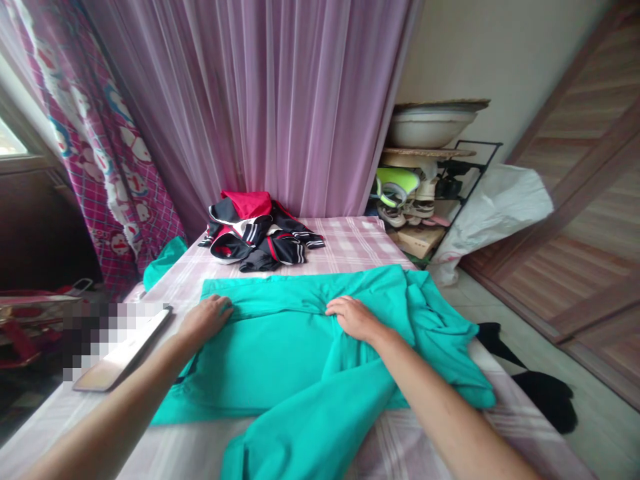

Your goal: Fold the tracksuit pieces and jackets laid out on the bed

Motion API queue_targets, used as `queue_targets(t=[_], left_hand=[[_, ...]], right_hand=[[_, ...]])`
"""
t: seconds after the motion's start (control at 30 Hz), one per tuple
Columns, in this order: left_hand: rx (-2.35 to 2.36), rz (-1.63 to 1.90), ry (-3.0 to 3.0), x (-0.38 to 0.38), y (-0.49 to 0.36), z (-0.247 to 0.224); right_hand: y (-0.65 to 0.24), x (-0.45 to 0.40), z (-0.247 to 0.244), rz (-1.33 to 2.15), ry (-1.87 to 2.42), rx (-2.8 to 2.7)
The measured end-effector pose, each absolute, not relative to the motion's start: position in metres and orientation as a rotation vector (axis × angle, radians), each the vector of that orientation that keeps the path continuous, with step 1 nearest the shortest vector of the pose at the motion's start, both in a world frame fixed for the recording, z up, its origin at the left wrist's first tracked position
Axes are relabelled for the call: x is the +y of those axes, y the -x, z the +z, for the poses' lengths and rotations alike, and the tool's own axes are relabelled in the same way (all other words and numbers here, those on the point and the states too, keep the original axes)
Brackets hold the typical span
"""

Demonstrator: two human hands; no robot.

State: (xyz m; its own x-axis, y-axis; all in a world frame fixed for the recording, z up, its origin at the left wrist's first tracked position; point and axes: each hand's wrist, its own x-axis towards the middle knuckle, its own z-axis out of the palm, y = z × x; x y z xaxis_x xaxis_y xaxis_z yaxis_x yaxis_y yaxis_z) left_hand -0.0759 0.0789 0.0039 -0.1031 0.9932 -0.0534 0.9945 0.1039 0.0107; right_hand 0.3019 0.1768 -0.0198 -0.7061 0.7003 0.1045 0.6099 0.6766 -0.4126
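Note:
A teal garment (270, 360) lies spread across the checked cloth, partly folded, with one sleeve angled toward the near edge and bunched fabric at its right side. My left hand (207, 317) is at the garment's upper left, fingers curled over a fold of the fabric. Near the upper middle, my right hand (353, 317) has its fingers bent and pinching the same long fold. Both palms face down and are hidden.
A pile of navy, red and white clothes (255, 230) lies at the table's far end. A flat shiny object (123, 353) sits at the left. Beyond the table (350, 233), a shoe rack and white bag (500, 207) stand right; black items (545, 393) lie on the floor.

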Motion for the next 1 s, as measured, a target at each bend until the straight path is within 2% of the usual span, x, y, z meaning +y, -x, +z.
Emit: queue_targets(t=[0.13,0.23,0.37,0.53,0.67,0.83,1.0], left_hand=[[2.357,-0.166,-2.017,0.082,0.08,0.01],[2.407,-0.138,-2.03,0.092,0.083,0.019],[2.463,-0.073,-2.109,0.113,0.093,0.026],[2.34,-0.252,-2.102,0.136,0.102,0.029],[2.352,-0.335,-2.08,0.14,0.102,0.03],[2.503,-0.135,-2.095,0.144,0.102,0.029],[2.61,-0.122,-2.06,0.153,0.102,0.014]], right_hand=[[-0.311,0.18,-0.024,0.619,1.014,-2.589],[-0.318,0.187,-0.009,0.659,1.161,-2.526],[-0.333,0.212,0.013,0.379,1.512,-2.418],[-0.375,0.259,0.021,-0.046,1.894,-2.376],[-0.404,0.286,0.013,-0.085,2.105,-2.413],[-0.406,0.298,0.002,-0.195,2.115,-2.337],[-0.391,0.291,-0.012,-0.257,2.174,-2.17]])
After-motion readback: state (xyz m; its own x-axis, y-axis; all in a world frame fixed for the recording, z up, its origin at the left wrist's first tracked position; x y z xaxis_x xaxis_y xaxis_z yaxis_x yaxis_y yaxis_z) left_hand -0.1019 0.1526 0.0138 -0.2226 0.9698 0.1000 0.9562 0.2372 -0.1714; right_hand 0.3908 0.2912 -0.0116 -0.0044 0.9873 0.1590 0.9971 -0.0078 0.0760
